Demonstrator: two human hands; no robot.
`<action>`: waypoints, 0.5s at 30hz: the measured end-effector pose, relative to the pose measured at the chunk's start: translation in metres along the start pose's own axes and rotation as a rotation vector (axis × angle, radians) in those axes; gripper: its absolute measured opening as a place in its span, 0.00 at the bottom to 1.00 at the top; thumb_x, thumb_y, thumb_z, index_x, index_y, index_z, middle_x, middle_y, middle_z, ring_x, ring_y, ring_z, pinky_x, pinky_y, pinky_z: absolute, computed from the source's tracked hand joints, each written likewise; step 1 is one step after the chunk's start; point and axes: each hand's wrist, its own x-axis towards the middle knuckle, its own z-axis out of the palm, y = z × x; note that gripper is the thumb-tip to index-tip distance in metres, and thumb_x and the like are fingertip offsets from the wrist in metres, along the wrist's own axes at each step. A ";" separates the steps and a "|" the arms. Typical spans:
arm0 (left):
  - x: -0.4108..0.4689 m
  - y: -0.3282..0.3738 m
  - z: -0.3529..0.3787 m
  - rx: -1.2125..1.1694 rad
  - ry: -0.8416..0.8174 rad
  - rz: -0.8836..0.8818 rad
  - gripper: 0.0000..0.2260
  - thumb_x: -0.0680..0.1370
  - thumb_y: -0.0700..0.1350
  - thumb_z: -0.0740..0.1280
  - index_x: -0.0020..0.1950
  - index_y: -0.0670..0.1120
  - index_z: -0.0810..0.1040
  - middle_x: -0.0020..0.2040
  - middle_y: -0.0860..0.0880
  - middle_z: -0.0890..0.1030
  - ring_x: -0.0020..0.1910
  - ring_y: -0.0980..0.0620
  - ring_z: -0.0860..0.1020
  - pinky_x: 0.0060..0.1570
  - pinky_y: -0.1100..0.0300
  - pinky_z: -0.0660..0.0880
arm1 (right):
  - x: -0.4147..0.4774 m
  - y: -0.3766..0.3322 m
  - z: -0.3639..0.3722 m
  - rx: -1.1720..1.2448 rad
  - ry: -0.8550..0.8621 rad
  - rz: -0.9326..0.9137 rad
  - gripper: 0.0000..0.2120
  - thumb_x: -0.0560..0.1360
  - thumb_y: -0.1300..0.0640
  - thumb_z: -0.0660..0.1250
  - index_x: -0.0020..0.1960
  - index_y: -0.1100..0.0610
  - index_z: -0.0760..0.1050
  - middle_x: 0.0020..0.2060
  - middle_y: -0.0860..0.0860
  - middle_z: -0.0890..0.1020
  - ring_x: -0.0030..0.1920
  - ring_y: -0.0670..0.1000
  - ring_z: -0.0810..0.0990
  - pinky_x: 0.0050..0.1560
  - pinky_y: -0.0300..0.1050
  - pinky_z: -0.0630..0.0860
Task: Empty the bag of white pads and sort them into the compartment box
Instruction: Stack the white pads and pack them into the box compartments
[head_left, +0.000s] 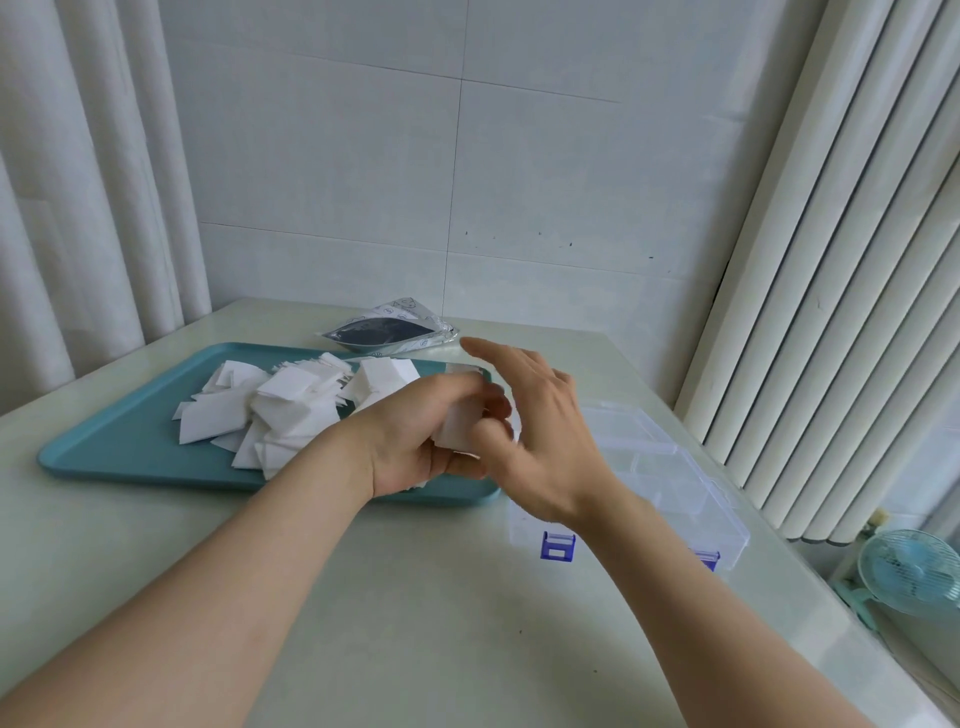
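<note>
I see my left hand (410, 436) gripping a stack of thin square pads (457, 434), my right hand (543, 447) spread beside it. A loose heap (291, 415) covers the smooth teal tray (130, 441); the clear plastic compartment box (670, 467) sits right.

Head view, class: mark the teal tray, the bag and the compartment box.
teal tray (124, 441), head view, bare floor near its left end.
bag (384, 331), head view, its dark middle panel.
compartment box (670, 478), head view, clear plastic of its top.
</note>
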 end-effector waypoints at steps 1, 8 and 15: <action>-0.001 0.000 0.000 0.019 0.001 0.008 0.08 0.83 0.47 0.63 0.53 0.45 0.80 0.45 0.47 0.77 0.43 0.50 0.77 0.41 0.57 0.76 | -0.001 0.001 0.001 -0.054 -0.044 -0.047 0.37 0.67 0.45 0.61 0.77 0.48 0.67 0.65 0.41 0.76 0.68 0.43 0.70 0.71 0.45 0.60; -0.006 0.000 0.000 0.099 0.002 0.055 0.09 0.81 0.45 0.66 0.43 0.49 0.83 0.40 0.47 0.79 0.39 0.51 0.78 0.37 0.60 0.77 | 0.003 0.012 0.011 -0.204 -0.017 -0.082 0.36 0.66 0.42 0.79 0.70 0.46 0.72 0.58 0.39 0.80 0.59 0.45 0.76 0.64 0.46 0.66; -0.008 -0.002 0.003 0.214 -0.020 0.092 0.10 0.87 0.44 0.60 0.50 0.46 0.79 0.34 0.54 0.79 0.34 0.56 0.77 0.36 0.63 0.75 | 0.004 0.011 0.000 -0.093 -0.082 -0.110 0.31 0.67 0.50 0.76 0.69 0.49 0.75 0.52 0.43 0.82 0.53 0.47 0.78 0.57 0.47 0.76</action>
